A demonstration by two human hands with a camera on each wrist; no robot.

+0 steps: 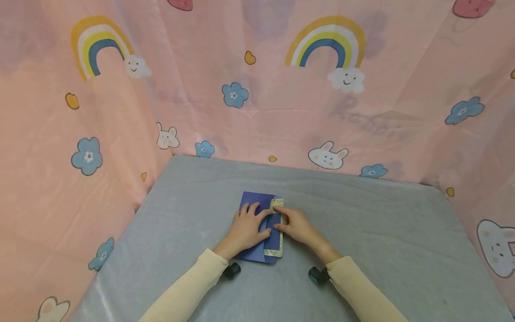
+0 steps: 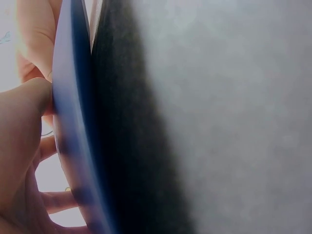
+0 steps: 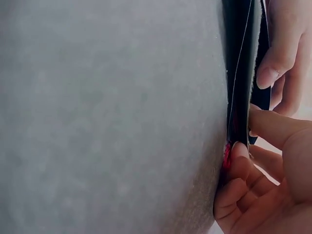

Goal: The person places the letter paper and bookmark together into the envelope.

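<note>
A flat blue folder point(image 1: 257, 197) lies on the grey cloth, with a flap point(image 1: 273, 239) along its right side edged in a pale green-yellow pattern. My left hand point(image 1: 248, 227) rests on the folder's face with fingers spread, thumb and fingertips at the flap's left edge. From the right, my right hand point(image 1: 298, 227) pinches the flap's right edge between thumb and fingers. The left wrist view shows the folder's blue edge point(image 2: 73, 117) close up, standing over a dark shadow. In the right wrist view, a small red bit point(image 3: 227, 156) shows beside my curled fingers, under the flap.
Grey cloth point(image 1: 382, 237) covers the table around the folder. Pink curtain point(image 1: 265, 129) printed with rainbows, rabbits and flowers hangs behind and at both sides. Small black wrist cameras point(image 1: 319, 276) sit by the cream sleeves point(image 1: 189, 286).
</note>
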